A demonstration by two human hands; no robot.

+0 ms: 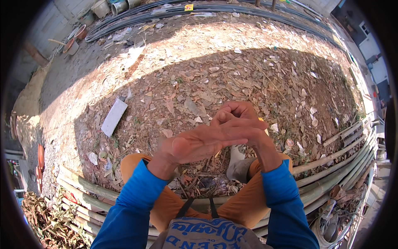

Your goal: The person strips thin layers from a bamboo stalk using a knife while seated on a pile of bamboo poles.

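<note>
My two hands meet in front of me, above my bent knees. My left hand (188, 143) is stretched out flat, slightly blurred, with its fingers reaching across to the right. Curled fingers mark my right hand (242, 112), which touches and partly overlaps the left one. Whether anything lies inside those curled fingers is hidden. Both forearms wear blue sleeves, and orange-brown trousers (244, 201) cover my legs. A grey shoe (237, 164) shows under the hands, on ground strewn with dry leaves (199, 89).
A pale rectangular block (114, 117) lies on the ground at left. Bamboo poles (327, 166) run beneath me to both sides. Long dark pipes (232, 9) stretch along the far edge, with buckets (100, 8) by the wall. Dried leaves (45, 216) are heaped at lower left.
</note>
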